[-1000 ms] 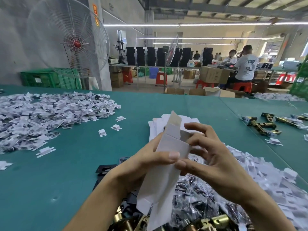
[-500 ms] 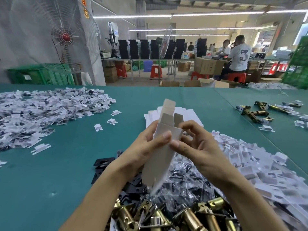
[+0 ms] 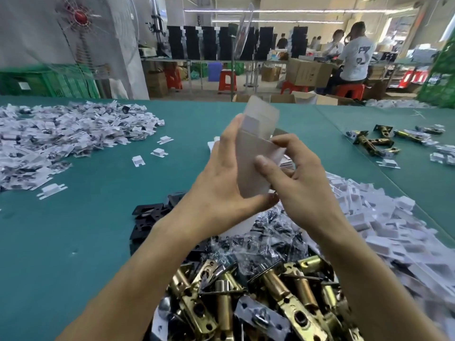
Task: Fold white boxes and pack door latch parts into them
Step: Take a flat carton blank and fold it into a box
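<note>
Both hands hold a white cardboard box (image 3: 251, 156) upright above the green table (image 3: 98, 217), its top flaps standing open. My left hand (image 3: 221, 183) wraps round the box's left side and bottom. My right hand (image 3: 293, 175) grips its right side, thumb on the front face and fingers at the upper edge. Below my wrists lies a heap of brass door latches (image 3: 258, 299). Small clear bags of dark parts (image 3: 270, 232) and black plates (image 3: 150, 215) lie just beyond it.
White folded card inserts lie in a big pile at the left (image 3: 61, 134) and another at the right (image 3: 381, 230). More brass latches (image 3: 374, 141) sit far right. A fan (image 3: 81, 18), green crates and seated workers (image 3: 354, 57) are beyond the table's far edge.
The box has been raised and turned more upright, and both hands shifted their grip along its sides. The camera tilted down, so more of the brass latch heap shows.
</note>
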Demonstrator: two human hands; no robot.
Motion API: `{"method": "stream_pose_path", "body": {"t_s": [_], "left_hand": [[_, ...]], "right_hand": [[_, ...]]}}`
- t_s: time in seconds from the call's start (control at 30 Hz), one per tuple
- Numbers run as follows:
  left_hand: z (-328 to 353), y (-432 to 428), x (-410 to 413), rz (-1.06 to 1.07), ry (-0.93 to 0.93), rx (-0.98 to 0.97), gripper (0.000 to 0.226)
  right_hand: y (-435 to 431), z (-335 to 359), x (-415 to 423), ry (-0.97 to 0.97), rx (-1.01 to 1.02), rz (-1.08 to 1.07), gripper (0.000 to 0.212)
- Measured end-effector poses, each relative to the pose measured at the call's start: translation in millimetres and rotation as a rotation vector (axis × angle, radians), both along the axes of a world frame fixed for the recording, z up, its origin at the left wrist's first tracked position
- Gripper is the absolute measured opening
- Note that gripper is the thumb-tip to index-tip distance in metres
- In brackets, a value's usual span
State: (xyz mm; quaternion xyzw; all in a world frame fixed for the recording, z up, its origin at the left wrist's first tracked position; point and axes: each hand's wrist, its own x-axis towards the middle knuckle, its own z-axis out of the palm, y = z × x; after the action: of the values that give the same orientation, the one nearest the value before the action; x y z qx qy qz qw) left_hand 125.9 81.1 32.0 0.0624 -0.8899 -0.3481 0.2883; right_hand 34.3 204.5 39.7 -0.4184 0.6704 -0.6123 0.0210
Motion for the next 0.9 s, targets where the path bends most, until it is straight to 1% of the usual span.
{"method": "stream_pose_path", "body": {"t_s": [0.07, 0.17, 0.23, 0.3, 0.37, 0.4, 0.5, 0.6, 0.73, 0.83, 0.9], "left_hand": [[-1.7, 0.1, -2.5, 0.014, -0.024, 0.020, 0.120], [-3.4, -4.6, -5.0, -0.060, 0.008, 0.126, 0.110], [-4.4, -7.8, -4.8, -0.083, 0.004, 0.117, 0.104], [-4.8, -10.1, -4.1, -0.111, 0.011, 0.142, 0.098], [-4.6, -12.8, -4.6, -0.123, 0.056, 0.200, 0.092], [-3.9, -14.3, -4.9, -0.126, 0.089, 0.247, 0.090], [-2.1, -16.6, -6.6, -0.162, 0.176, 0.389, 0.085], [-5.4, -12.0, -7.9, -0.193, 0.171, 0.440, 0.094], [-9.4, -7.2, -5.8, -0.219, 0.212, 0.410, 0.110], [-8.7, -9.8, -3.0, -0.247, 0.197, 0.414, 0.121], [-7.9, -8.2, -2.5, -0.277, 0.165, 0.416, 0.122]], "right_hand": [[-1.2, 0.6, 6.2, 0.051, 0.046, 0.026, 0.016], [-4.4, -0.9, 11.9, 0.137, 0.090, 0.014, 0.017], [-4.7, -1.5, 11.7, 0.133, 0.086, 0.052, 0.026], [-4.4, -3.1, 9.0, 0.149, 0.077, 0.090, 0.042], [-4.0, -3.8, 5.1, 0.121, 0.013, 0.122, 0.057], [-3.4, -3.1, 2.9, 0.083, -0.043, 0.138, 0.059], [0.9, -1.6, -8.6, -0.073, -0.231, 0.169, 0.048], [0.9, -3.7, -11.6, -0.114, -0.268, 0.187, 0.043], [-12.9, -11.8, 6.3, -0.002, -0.191, 0.161, 0.038], [-15.6, -13.4, 12.9, 0.003, -0.146, 0.154, 0.056], [-13.5, -14.5, 10.9, 0.001, -0.097, 0.133, 0.067]]}}
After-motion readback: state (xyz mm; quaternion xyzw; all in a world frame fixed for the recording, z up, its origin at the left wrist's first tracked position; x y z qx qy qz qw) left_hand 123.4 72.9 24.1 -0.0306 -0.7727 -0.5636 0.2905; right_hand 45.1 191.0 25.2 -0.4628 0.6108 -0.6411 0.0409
